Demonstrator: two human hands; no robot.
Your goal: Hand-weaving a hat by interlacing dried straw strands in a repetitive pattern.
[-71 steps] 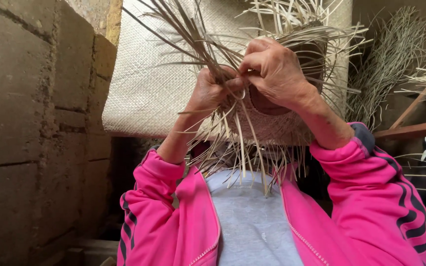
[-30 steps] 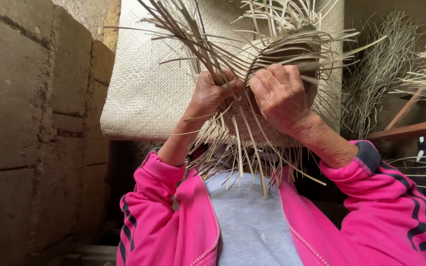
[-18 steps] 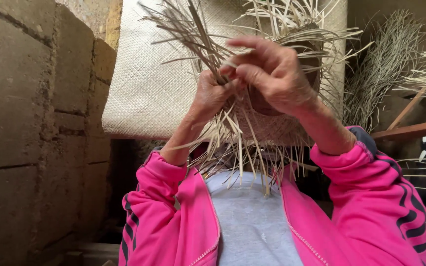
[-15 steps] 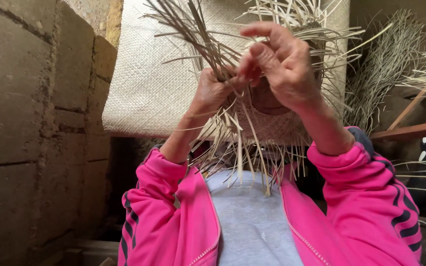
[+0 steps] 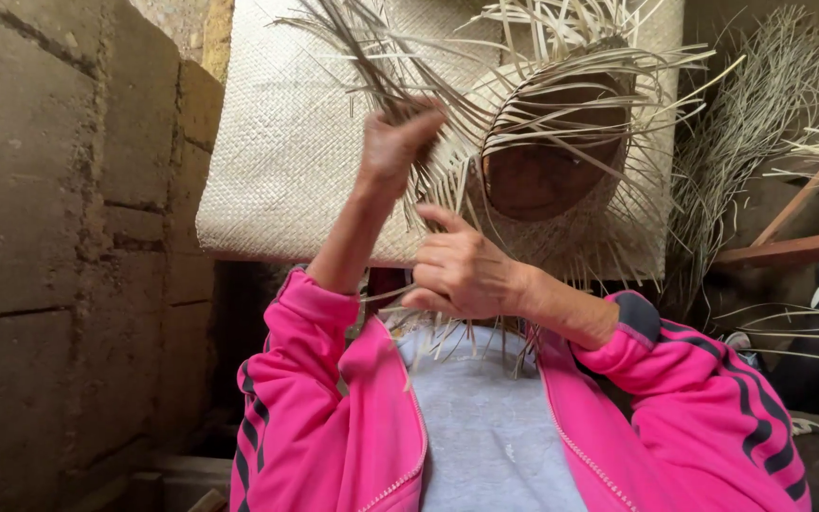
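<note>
Fingers (image 5: 400,142) grip straw strands (image 5: 372,66) before woven mat (image 5: 286,142), block wall (image 5: 68,237).

My jacket (image 5: 334,417) is bright pink with a zip front, worn open over a pale grey top (image 5: 495,427). Each sleeve (image 5: 703,408) carries dark stripes running along its length, and the cuff (image 5: 639,318) at the right wrist is edged in a dark band. Light stitching lines the zip. Both hands are bare, without rings or gloves.
</note>
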